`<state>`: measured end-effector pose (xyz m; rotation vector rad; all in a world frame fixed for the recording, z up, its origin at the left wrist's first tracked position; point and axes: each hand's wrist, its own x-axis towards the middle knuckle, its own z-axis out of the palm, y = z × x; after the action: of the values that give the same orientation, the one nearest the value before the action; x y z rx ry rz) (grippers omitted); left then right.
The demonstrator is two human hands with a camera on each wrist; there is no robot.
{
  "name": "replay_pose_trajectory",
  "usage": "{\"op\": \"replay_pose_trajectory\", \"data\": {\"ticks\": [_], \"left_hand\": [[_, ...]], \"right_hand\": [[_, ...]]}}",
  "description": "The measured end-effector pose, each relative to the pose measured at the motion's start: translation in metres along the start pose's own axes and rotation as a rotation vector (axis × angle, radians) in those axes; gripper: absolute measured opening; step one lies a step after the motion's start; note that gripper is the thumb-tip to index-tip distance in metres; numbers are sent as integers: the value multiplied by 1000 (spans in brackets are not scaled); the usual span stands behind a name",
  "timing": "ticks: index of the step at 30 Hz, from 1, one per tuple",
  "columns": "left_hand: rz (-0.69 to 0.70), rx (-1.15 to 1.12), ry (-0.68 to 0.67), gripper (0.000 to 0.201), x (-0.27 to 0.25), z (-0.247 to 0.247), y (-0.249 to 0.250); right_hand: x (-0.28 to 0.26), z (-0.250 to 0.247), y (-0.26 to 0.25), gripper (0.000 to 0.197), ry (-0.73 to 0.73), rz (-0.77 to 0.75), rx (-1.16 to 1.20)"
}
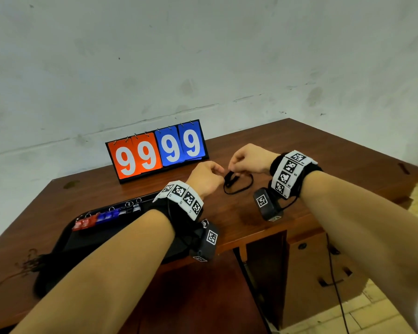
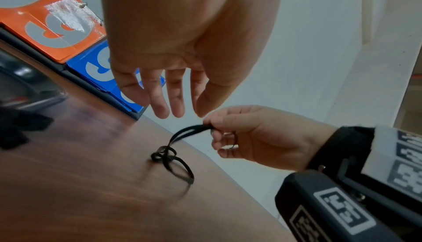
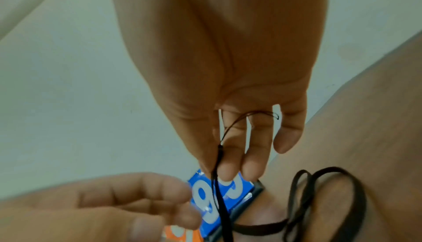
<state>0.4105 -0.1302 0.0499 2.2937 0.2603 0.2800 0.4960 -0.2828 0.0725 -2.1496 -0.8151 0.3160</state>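
Right hand (image 1: 247, 159) pinches 1 end of a black cord (image 1: 230, 177) between thumb and forefinger, raised just above the worktop (image 1: 299, 145). From the pinch the cord slants down to loose loops lying on the wood between the 2 wrists. Left hand (image 1: 206, 175) hangs relaxed and holds nothing. The raised stretch lies just to the right of its fingertips, so it looks best placed to take it.

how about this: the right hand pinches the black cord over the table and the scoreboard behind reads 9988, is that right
Not quite: the scoreboard reads 9999, two orange nines and two blue nines, as the head view shows. The rest holds: the right hand pinches the black cord over the table.
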Motion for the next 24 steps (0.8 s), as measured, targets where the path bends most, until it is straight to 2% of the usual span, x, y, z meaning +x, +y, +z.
{"op": "replay_pose_trajectory", "data": {"ticks": [4, 9, 14, 17, 19, 22, 24], "left_hand": [[91, -70, -23, 29, -1, 8, 15], [175, -36, 60, 26, -3, 9, 23], [196, 10, 51, 18, -5, 2, 22], [172, -46, 105, 7, -4, -6, 21], [163, -134, 153, 7, -5, -13, 22], [168, -205, 214, 15, -10, -24, 24], [175, -231, 231, 16, -15, -32, 26]], "right_hand": [[-5, -4, -6, 13, 57, -43, 121], [-8, -4, -7, 21, 76, -82, 128], [-13, 1, -10, 21, 61, -121, 126], [-15, 0, -9, 32, 123, -93, 264], [-15, 1, -8, 39, 147, -63, 372], [-14, 10, -8, 44, 62, -43, 517], [-12, 21, -15, 43, -18, -97, 537]]}}
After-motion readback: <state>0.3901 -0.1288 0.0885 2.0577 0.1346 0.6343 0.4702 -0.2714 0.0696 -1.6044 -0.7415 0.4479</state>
